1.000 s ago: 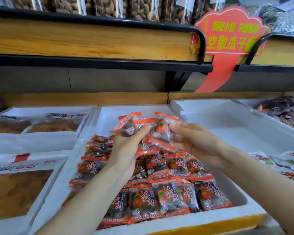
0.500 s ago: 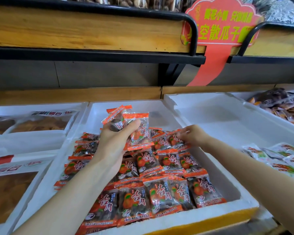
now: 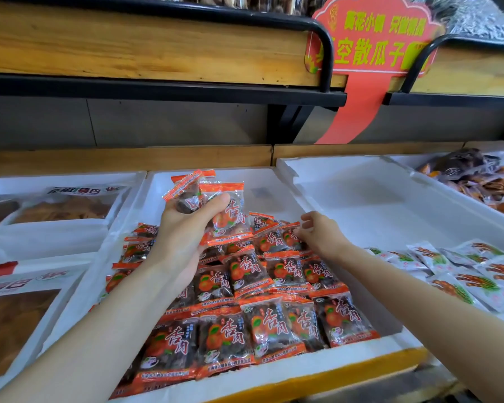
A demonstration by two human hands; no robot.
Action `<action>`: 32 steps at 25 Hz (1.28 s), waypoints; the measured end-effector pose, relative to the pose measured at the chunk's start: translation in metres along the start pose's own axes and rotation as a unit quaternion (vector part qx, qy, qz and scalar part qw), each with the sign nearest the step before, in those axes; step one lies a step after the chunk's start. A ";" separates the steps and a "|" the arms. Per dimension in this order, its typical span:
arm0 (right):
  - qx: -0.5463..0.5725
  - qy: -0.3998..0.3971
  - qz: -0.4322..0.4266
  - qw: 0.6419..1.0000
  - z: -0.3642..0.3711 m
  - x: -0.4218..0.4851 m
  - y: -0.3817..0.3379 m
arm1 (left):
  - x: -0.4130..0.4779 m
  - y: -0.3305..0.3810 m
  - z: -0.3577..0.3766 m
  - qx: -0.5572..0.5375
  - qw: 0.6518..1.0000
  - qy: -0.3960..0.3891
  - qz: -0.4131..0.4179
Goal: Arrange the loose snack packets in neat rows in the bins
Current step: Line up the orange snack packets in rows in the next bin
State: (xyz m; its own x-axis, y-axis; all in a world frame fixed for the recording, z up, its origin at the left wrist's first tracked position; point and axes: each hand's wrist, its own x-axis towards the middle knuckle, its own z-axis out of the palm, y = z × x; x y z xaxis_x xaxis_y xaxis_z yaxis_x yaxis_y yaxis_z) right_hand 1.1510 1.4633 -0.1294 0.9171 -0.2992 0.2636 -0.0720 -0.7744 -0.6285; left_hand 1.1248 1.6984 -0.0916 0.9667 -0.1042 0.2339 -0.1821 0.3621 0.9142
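A bunch of orange packets (image 3: pixel 216 205) is held up in the left hand (image 3: pixel 186 228), above the white foam bin (image 3: pixel 274 370). How many packets are in the bunch cannot be counted, as they overlap. The right hand (image 3: pixel 320 234) is bent over the back row of packets (image 3: pixel 274 237) in the bin; whether one is pinched cannot be told. The front rows (image 3: pixel 262 327) are partly hidden by the left forearm.

This is a snack shop. White foam bins (image 3: pixel 285 175) sit side by side across the middle of the picture, full of small wrapped snack packets (image 3: pixel 277 324). Along the top runs a wooden shelf (image 3: pixel 128 48) with black rails. At the upper right hangs a red sign (image 3: pixel 373 39) with yellow writing.
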 end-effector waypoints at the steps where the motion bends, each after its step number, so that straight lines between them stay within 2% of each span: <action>1: -0.016 0.015 -0.023 0.999 0.000 -0.002 -0.001 | 0.000 0.003 -0.002 0.003 1.000 -0.001 0.005; 3: -0.056 0.039 -0.080 0.994 -0.001 -0.005 -0.005 | -0.001 0.008 -0.006 0.007 1.000 0.008 0.018; 5: -0.070 0.015 -0.127 0.989 -0.002 -0.006 -0.013 | -0.001 0.012 -0.010 0.019 0.999 0.017 0.025; 8: -0.083 -0.051 -0.144 0.985 0.000 -0.008 -0.022 | -0.002 0.012 -0.010 0.018 0.999 0.022 0.027; 11: -0.074 -0.023 -0.153 0.985 -0.001 -0.015 -0.029 | -0.008 0.009 -0.006 0.019 0.999 0.020 0.019; 13: 0.012 0.015 -0.153 0.988 -0.009 -0.029 -0.044 | -0.012 0.004 -0.001 0.023 1.000 -0.001 0.013; 14: 0.099 0.000 -0.146 0.984 -0.015 -0.039 -0.053 | -0.014 0.001 0.002 0.026 0.999 -0.013 0.014; 16: 0.277 -0.098 -0.115 0.949 -0.027 -0.064 -0.072 | -0.019 -0.003 0.010 0.041 0.998 -0.031 0.024; 17: 0.309 -0.138 -0.112 0.934 -0.032 -0.076 -0.078 | -0.022 -0.005 0.014 0.051 0.998 -0.036 0.029; 20: 0.284 -0.151 -0.117 0.939 -0.035 -0.091 -0.078 | -0.029 -0.010 0.021 0.070 0.996 -0.039 0.040; 26: 0.370 -0.168 -0.042 0.913 -0.043 -0.100 -0.061 | -0.039 -0.009 0.025 0.088 0.993 -0.058 0.047; 29: 0.346 -0.111 -0.006 0.932 -0.061 -0.084 -0.042 | -0.039 -0.005 0.023 0.054 0.996 -0.061 0.025; 32: 0.233 -0.045 0.021 0.971 -0.067 -0.063 -0.014 | -0.038 -0.004 0.019 0.061 0.996 -0.055 0.024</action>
State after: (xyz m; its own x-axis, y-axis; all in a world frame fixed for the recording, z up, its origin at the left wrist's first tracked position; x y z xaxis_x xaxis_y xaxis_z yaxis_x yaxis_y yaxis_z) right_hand 1.0678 1.4560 -0.0879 0.9490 -0.2594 0.1790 0.0559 -0.4206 -0.9055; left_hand 1.0849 1.6830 -0.0978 0.9324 -0.1923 0.3061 -0.2538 0.2551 0.9330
